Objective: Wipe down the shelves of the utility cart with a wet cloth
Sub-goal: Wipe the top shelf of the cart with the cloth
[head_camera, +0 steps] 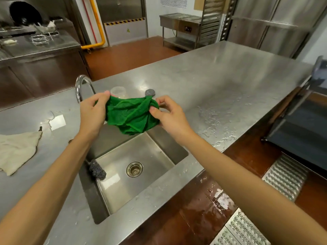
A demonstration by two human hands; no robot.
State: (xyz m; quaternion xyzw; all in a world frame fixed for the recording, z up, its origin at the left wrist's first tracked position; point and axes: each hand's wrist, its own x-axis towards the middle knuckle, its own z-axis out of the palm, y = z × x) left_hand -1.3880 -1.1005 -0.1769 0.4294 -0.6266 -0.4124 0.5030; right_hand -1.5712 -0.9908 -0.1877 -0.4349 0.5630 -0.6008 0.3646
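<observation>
- Beige rag (16, 149) at 9 o'clock, flat on the surface (230, 76); not in use.
- Faucet (80, 87) at 10 o'clock; no water seen running.
- Left hand (92, 112): fingers (104, 96) curled, pinching the green cloth's left top edge.
- Steel-wool scrubber (97, 169) at 7 o'clock, against the left wall of the sink (120, 195).
- Green cloth (131, 117): dead centre, spread between both hands, hanging over the sink's far edge, touching nothing else.
- Handling call: soft, limp and light. Probably damp, so a bit heavier and it'll drip. Not fragile, no slip risk. Take it by the edges or corners to open it out, then fold it into a pad for wiping.
- Clear plastic tub (118, 91) and grey lid (150, 92) at 12 o'clock, just behind the cloth.
- Right hand (168, 115): thumb and fingers pinching the cloth's right edge.
- Dark cart (300, 121) at 3 o'clock, well apart from the cloth; likely the utility cart, shelves not yet wiped.
- Count: 1 green cloth, 1 rag, 1 scrubber, 1 faucet, 1 sink, 1 tub, 1 lid, 1 cart, 2 hands.
</observation>
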